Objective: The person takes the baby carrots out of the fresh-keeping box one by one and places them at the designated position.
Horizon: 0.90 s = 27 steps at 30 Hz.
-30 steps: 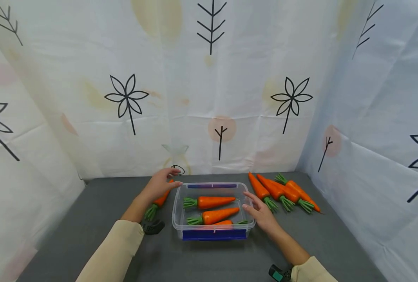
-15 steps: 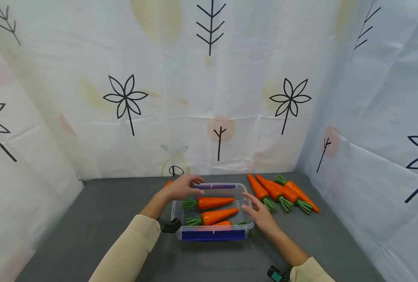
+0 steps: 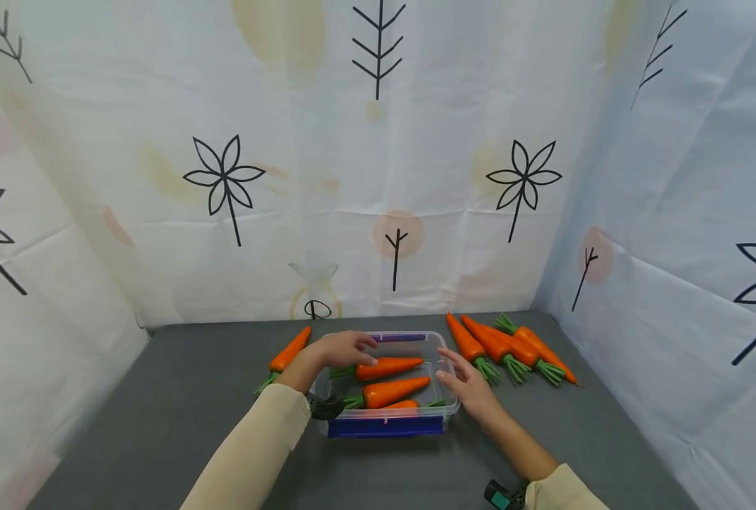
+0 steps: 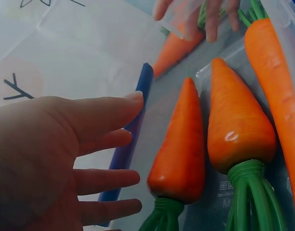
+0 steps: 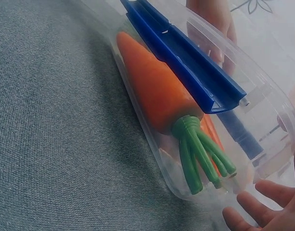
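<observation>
My left hand (image 3: 339, 347) hovers over the back left of a clear plastic box (image 3: 387, 413) with blue latches. Its fingers are extended and it holds nothing; the left wrist view shows them near the box's blue latch (image 4: 123, 151). Inside the box lie three orange carrots with green tops: the rear carrot (image 3: 390, 366), the middle carrot (image 3: 397, 392) and a front carrot (image 5: 154, 91), partly hidden in the head view by the front wall. Beside the box's right wall is my right hand (image 3: 470, 389), fingers loosely spread at the rim, gripping nothing.
One carrot (image 3: 290, 352) lies on the grey table (image 3: 180, 404) left of the box, partly behind my left wrist. Several carrots (image 3: 467, 338) lie at the back right. Printed white cloth (image 3: 326, 234) walls the table at back and sides.
My left hand has moved right, from beside the lone left carrot to over the box, uncovering that carrot. My right hand stays at the box's right side.
</observation>
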### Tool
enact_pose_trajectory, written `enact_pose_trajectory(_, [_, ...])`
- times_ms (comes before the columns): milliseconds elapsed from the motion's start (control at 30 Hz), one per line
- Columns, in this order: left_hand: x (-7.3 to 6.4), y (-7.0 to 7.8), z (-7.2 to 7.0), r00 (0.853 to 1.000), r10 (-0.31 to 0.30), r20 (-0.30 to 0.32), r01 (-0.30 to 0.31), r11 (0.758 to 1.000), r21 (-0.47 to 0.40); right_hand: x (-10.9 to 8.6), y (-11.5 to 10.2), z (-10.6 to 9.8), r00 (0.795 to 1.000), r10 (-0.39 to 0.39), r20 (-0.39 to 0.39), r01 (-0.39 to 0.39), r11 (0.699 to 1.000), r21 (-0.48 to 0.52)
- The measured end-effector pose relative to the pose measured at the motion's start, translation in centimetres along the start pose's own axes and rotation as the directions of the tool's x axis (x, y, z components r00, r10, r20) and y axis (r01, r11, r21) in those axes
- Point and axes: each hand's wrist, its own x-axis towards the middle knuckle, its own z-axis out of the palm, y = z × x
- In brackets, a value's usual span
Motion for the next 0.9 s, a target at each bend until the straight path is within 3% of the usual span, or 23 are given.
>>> enact_pose_trajectory(167, [0.7, 0.1, 0.7, 0.999, -0.025, 0.026, 0.024, 1.000, 0.009, 0.0, -0.2, -0.1, 1.000, 0.002, 0.008, -0.002, 1.000, -0.018])
enact_pose_trajectory(267, [1.1, 0.2, 1.2, 0.997, -0.070, 0.029, 0.069, 0.997, 0.034, -0.2, -0.4, -0.2, 1.000, 0.001, 0.007, -0.001, 1.000, -0.021])
enact_pose_trajectory(467, [1.7, -0.2, 2.1, 0.988, -0.155, -0.013, 0.155, 0.984, 0.092, -0.1, -0.3, -0.1, 1.000, 0.003, 0.011, -0.003, 1.000, -0.021])
enact_pose_trajectory(600, [1.6, -0.1, 2.3, 0.986, -0.162, -0.040, 0.165, 0.980, 0.111, -0.2, -0.4, -0.1, 1.000, -0.001, 0.005, 0.001, 1.000, -0.024])
enact_pose_trajectory(800, [1.3, 0.2, 2.1, 0.988, -0.143, -0.064, 0.151, 0.980, 0.133, -1.1, -3.0, 0.0, 1.000, 0.004, 0.020, -0.004, 0.999, -0.037])
enact_pose_trajectory(900, [1.0, 0.5, 1.7, 0.989, -0.123, -0.079, 0.132, 0.983, 0.127, -1.2, -3.1, -0.1, 1.000, 0.005, 0.022, -0.004, 0.999, -0.040])
